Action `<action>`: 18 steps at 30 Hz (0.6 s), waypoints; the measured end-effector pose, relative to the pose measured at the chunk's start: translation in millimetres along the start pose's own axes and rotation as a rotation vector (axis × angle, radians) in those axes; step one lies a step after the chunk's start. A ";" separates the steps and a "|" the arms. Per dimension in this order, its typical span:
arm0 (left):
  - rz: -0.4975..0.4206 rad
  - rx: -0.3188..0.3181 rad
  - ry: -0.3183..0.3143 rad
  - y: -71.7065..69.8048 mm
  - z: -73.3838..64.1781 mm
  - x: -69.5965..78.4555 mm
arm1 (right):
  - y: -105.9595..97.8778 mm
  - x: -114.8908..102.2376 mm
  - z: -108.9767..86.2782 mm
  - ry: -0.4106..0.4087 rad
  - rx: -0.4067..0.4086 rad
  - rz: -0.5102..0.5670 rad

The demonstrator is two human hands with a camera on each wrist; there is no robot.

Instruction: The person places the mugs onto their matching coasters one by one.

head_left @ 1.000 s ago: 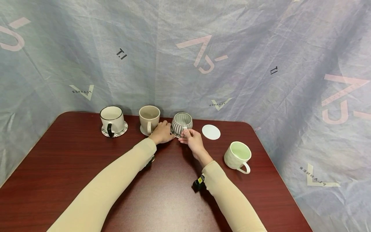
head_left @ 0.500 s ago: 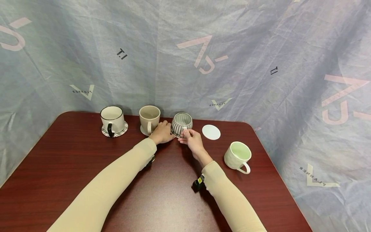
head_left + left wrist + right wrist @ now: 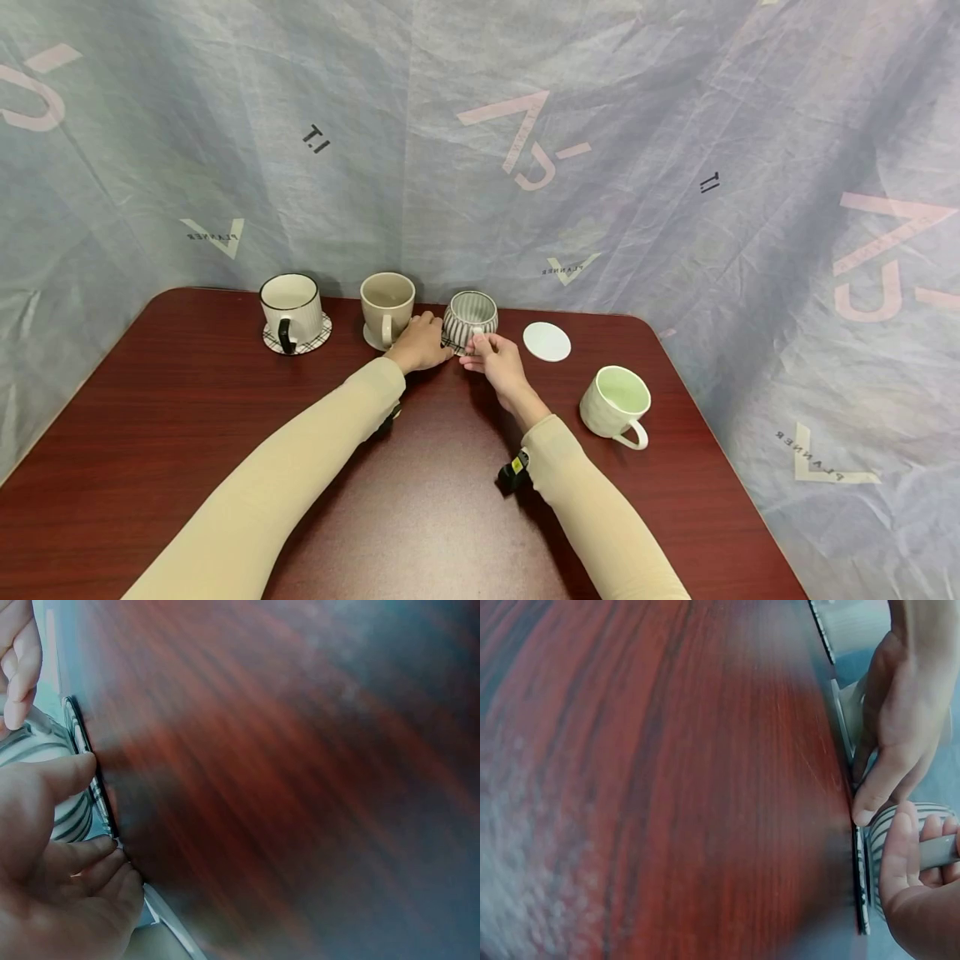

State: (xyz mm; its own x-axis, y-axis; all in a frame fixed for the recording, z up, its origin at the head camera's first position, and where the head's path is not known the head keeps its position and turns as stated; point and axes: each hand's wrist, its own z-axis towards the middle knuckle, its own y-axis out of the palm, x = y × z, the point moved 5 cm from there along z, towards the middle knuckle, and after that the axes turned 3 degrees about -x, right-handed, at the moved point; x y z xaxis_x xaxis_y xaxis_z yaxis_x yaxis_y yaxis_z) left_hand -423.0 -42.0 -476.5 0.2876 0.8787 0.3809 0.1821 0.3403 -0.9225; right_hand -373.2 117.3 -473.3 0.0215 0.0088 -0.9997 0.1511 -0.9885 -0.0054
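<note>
A round grey-and-white striped mug (image 3: 459, 323) stands at the back of the table on a dark-checked coaster (image 3: 457, 348). My right hand (image 3: 501, 367) pinches its handle (image 3: 939, 853), which points toward me. From the mug's left side, my left hand (image 3: 422, 342) holds the coaster's edge. In the left wrist view the thumb (image 3: 75, 771) lies at the coaster rim (image 3: 107, 810), and the curled fingertips meet that rim farther along. Just behind my left hand is a beige mug (image 3: 384, 310) on a light coaster.
A white ribbed mug (image 3: 303, 321) with a black handle stands on a checked coaster (image 3: 322, 337) at the far left. Right of the striped mug lies a bare white coaster (image 3: 547, 342). A pale green mug (image 3: 606, 412) stands nearer the right table edge. A grey curtain (image 3: 480, 208) hangs behind.
</note>
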 end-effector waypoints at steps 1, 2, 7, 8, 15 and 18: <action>-0.001 0.002 -0.001 -0.4 -1.0 0.7 | -0.1 0.2 0.2 0.002 -0.001 0.001; 0.000 0.005 -0.002 -0.6 -1.9 1.1 | -0.2 0.3 0.4 0.005 -0.002 0.000; 0.003 0.020 -0.006 -2.3 -6.5 3.6 | -1.0 2.0 0.9 0.040 -0.019 -0.007; 0.006 0.023 -0.005 -2.1 -6.7 3.6 | -1.3 2.5 0.9 0.048 -0.024 -0.010; 0.005 0.006 -0.015 5.5 2.8 -2.5 | -4.2 3.3 -0.6 0.057 -0.040 -0.044; 0.002 0.002 -0.017 6.9 5.8 -3.6 | -5.5 3.1 -1.1 0.049 -0.041 -0.050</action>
State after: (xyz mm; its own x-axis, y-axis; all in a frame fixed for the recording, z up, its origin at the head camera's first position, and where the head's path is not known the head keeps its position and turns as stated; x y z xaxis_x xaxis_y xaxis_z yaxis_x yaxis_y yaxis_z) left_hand -428.3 -40.9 -484.6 0.2717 0.8852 0.3776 0.1798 0.3388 -0.9235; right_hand -372.9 122.9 -476.3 0.0613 0.0667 -0.9959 0.1932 -0.9797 -0.0538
